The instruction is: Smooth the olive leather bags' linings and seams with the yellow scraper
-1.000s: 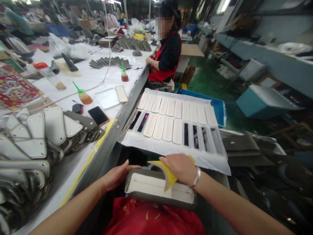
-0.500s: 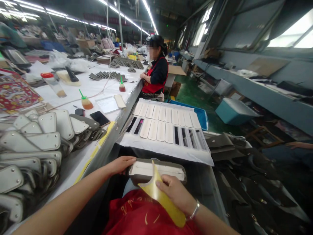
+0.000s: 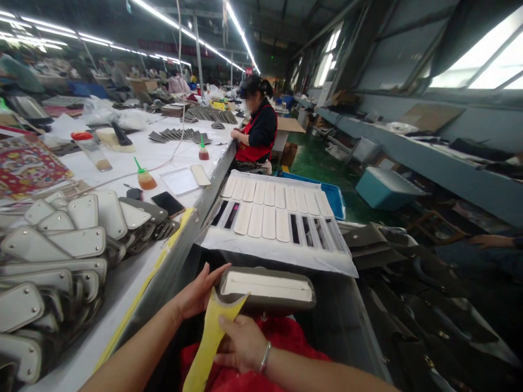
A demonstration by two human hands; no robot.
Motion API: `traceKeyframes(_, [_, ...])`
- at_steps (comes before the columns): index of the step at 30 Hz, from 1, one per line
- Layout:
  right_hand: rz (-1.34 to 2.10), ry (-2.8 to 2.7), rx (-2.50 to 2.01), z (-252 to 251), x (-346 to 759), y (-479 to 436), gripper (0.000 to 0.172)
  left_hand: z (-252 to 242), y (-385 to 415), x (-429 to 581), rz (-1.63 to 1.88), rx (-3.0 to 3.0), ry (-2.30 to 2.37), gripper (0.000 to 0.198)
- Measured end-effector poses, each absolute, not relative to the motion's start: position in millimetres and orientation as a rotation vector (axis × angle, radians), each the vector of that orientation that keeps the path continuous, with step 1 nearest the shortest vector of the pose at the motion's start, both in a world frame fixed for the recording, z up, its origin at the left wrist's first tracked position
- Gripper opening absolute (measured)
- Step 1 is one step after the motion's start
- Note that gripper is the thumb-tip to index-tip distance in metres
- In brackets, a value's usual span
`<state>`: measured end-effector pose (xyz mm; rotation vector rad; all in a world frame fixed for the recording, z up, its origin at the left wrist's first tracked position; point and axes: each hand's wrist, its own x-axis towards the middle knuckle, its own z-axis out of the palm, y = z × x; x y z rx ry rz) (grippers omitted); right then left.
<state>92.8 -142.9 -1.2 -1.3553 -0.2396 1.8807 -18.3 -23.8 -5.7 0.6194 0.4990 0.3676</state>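
Swung leftward since half a second ago, the curved, flexible yellow sheet (image 3: 210, 337) is now brought by the right hand (image 3: 245, 343) to the near left corner of the rounded, dark grey-brown block (image 3: 278, 304); the left hand (image 3: 198, 294), earlier curled over that end, is spread out.

Widest of all, the long white-covered workbench (image 3: 122, 152) is edged with yellow tape (image 3: 183, 222). Ahead, a white cloth-covered slotted rack (image 3: 265, 247) is filled along its far row with cream, round-ended strips (image 3: 269, 194), while dark gaps are left at both sides of the near row. Beyond it, a person in a red apron (image 3: 257, 133) is seen at the bench. White plates with metal studs (image 3: 77, 242) are heaped on the bench's near part.

Back to the middle: the block is placed just beyond red cloth (image 3: 286, 332), its upper face covered by a long cream panel (image 3: 267, 287). The sheet is gripped by closed right fingers, thumb pressed on top; whether the block is touched by its concave end cannot be told. The left fingers are held open, forefinger at the block's far left corner.

Smaller still, a black phone (image 3: 168, 203) is laid near the tape, and a silver bracelet (image 3: 265, 356) is worn on the right wrist.
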Motion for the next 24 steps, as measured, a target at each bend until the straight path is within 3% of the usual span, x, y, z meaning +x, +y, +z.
traceKeyframes(7, [1.928,-0.17,-1.229,0,96,-124,0.031,-13,-25,-12,0.409,0.606,0.51,0.065])
traceKeyframes(18, [2.09,-0.093,-1.088,-15,109,-114,0.068,-12,-25,7,0.522,0.73,0.663,0.062])
traceKeyframes(24, [2.121,-0.085,-1.157,-13,118,-109,0.073,-21,-19,13,0.515,0.917,0.901,0.052])
